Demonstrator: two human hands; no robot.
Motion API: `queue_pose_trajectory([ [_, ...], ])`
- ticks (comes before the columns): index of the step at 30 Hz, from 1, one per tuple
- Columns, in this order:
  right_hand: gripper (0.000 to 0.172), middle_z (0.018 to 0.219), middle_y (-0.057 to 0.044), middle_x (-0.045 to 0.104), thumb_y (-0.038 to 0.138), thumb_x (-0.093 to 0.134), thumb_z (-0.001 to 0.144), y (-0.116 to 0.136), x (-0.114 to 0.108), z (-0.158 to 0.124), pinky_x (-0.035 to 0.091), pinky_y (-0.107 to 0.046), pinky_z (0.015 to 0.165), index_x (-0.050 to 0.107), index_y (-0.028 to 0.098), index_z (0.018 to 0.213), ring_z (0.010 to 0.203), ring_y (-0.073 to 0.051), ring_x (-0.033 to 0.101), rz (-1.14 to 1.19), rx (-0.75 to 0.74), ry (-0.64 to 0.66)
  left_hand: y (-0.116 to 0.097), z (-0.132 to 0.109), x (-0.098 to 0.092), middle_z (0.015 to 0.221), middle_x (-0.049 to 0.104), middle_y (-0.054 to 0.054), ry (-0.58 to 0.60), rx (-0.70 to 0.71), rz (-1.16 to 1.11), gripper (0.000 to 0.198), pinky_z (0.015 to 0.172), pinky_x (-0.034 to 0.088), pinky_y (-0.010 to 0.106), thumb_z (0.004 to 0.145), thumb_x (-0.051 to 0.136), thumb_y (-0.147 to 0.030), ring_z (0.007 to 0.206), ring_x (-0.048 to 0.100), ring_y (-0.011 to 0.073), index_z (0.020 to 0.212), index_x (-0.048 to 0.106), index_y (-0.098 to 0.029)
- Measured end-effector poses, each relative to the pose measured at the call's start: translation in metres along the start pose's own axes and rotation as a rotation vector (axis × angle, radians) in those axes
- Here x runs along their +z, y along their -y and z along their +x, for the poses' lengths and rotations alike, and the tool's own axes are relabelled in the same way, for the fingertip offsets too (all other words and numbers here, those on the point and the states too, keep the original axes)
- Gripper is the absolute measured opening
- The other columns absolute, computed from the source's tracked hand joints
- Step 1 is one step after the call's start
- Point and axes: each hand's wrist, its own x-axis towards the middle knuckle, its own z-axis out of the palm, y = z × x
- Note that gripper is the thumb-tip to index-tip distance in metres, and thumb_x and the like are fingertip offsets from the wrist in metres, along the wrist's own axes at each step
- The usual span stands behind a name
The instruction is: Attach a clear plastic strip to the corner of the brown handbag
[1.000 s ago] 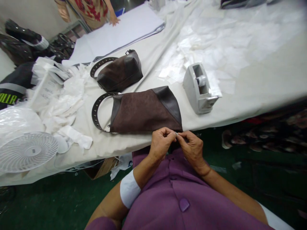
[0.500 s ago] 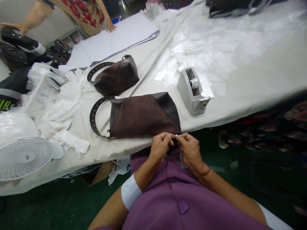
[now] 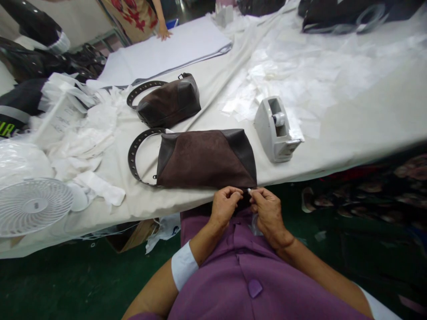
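A dark brown handbag (image 3: 203,160) lies on its side at the table edge, its eyelet-studded strap (image 3: 133,153) curving out to the left. Just off the bag's near right corner, my left hand (image 3: 226,204) is closed in a pinch; whatever its fingertips hold is too small to make out. A little to its right, my right hand (image 3: 268,215) pinches a tiny white piece (image 3: 248,190) between thumb and forefinger. Behind the first bag rests a second brown handbag (image 3: 170,101). The grey tape dispenser (image 3: 276,133) stands right of the nearer bag.
White paper and plastic wrapping (image 3: 287,66) is spread across the far right. A white fan (image 3: 35,206) sits at the left edge near more wrapping. Across the table, another person's hand (image 3: 163,32) rests on stacked white sheets (image 3: 160,55).
My two hands have moved slightly apart at the fingertips. The view has shifted a little, and the other person's second arm has gone out of sight.
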Motion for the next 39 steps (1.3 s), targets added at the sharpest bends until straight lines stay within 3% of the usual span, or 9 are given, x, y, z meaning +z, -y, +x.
queue_pose_trajectory([
  [8, 0.021, 0.052, 0.006, 0.049, 0.031, 0.07, 0.064, -0.004, -0.001, -0.009, 0.025, -0.019, 0.038, 0.054, 0.017, 0.06, 0.04, -0.006, 0.037, 0.064, 0.072, 0.047, 0.012, 0.005, 0.017, 0.059, 0.053, -0.001, -0.016, -0.096, -0.159, 0.019, 0.047, 0.032, 0.02, 0.066, 0.067, -0.031, 0.049, 0.043, 0.0066, 0.068, 0.059, -0.014],
  [14, 0.018, 0.057, 0.003, 0.055, 0.032, 0.063, 0.075, -0.005, -0.011, 0.001, 0.035, -0.023, 0.053, 0.063, 0.017, 0.065, 0.053, -0.01, 0.046, -0.396, -0.331, 0.01, 0.011, 0.002, 0.009, 0.057, 0.054, -0.002, 0.017, -0.075, -0.061, 0.015, 0.046, 0.035, 0.021, 0.068, 0.063, -0.028, 0.047, 0.045, 0.0084, 0.074, 0.062, -0.015],
  [17, 0.018, 0.061, 0.001, 0.059, 0.03, 0.062, 0.075, 0.001, -0.014, 0.001, 0.037, -0.025, 0.059, 0.064, 0.017, 0.064, 0.06, -0.012, 0.05, -0.532, -0.436, 0.028, 0.011, 0.001, 0.004, 0.064, 0.06, 0.0, 0.018, 0.065, 0.021, 0.015, 0.052, 0.04, 0.022, 0.071, 0.06, -0.028, 0.052, 0.051, 0.0097, 0.077, 0.065, -0.016],
  [20, 0.017, 0.054, 0.003, 0.053, 0.028, 0.065, 0.071, 0.006, -0.009, -0.004, 0.032, -0.022, 0.049, 0.059, 0.017, 0.059, 0.05, -0.009, 0.044, -0.302, -0.21, 0.02, 0.015, 0.003, 0.0, 0.067, 0.063, 0.002, 0.017, 0.18, 0.13, 0.014, 0.06, 0.043, 0.024, 0.073, 0.059, -0.027, 0.059, 0.056, 0.0118, 0.077, 0.067, -0.017],
  [24, 0.013, 0.047, 0.008, 0.044, 0.021, 0.065, 0.069, 0.008, 0.0, -0.015, 0.021, -0.017, 0.036, 0.054, 0.016, 0.065, 0.035, -0.003, 0.029, 0.293, 0.456, 0.085, 0.026, 0.012, 0.0, 0.068, 0.064, 0.004, 0.045, -0.053, -0.008, 0.014, 0.055, 0.042, 0.023, 0.069, 0.058, -0.023, 0.059, 0.056, 0.013, 0.074, 0.067, -0.014],
  [27, 0.011, 0.046, 0.009, 0.043, 0.016, 0.059, 0.074, 0.006, 0.004, -0.023, 0.023, -0.015, 0.034, 0.05, 0.016, 0.067, 0.032, -0.001, 0.028, 0.6, 0.744, 0.167, 0.032, 0.017, 0.001, 0.069, 0.061, 0.002, 0.094, -0.134, -0.237, 0.009, 0.051, 0.041, 0.022, 0.063, 0.06, -0.017, 0.056, 0.053, 0.0105, 0.07, 0.062, -0.014],
  [29, 0.013, 0.046, 0.009, 0.044, 0.015, 0.057, 0.077, 0.004, 0.006, -0.026, 0.025, -0.014, 0.035, 0.048, 0.017, 0.067, 0.032, -0.001, 0.03, 0.729, 0.835, 0.222, 0.034, 0.019, 0.001, 0.065, 0.058, 0.0, 0.13, -0.163, -0.286, 0.008, 0.049, 0.039, 0.021, 0.059, 0.063, -0.015, 0.053, 0.049, 0.0085, 0.066, 0.059, -0.014],
  [33, 0.017, 0.046, 0.009, 0.042, 0.019, 0.052, 0.082, 0.001, 0.009, -0.029, 0.029, -0.015, 0.036, 0.046, 0.017, 0.067, 0.032, -0.002, 0.033, 0.906, 0.946, 0.362, 0.037, 0.021, -0.004, 0.058, 0.056, 0.001, 0.28, -0.382, -0.303, 0.013, 0.046, 0.038, 0.022, 0.06, 0.067, -0.021, 0.049, 0.047, 0.0096, 0.057, 0.055, -0.017],
  [39, 0.024, 0.047, 0.01, 0.036, 0.02, 0.047, 0.087, -0.002, 0.008, -0.027, 0.026, -0.014, 0.036, 0.04, 0.018, 0.064, 0.032, -0.002, 0.03, 1.005, 0.933, 0.573, 0.045, 0.024, -0.015, 0.053, 0.057, 0.006, 0.415, -0.501, -0.339, 0.016, 0.047, 0.043, 0.028, 0.06, 0.069, -0.024, 0.05, 0.053, 0.0153, 0.052, 0.058, -0.017],
])
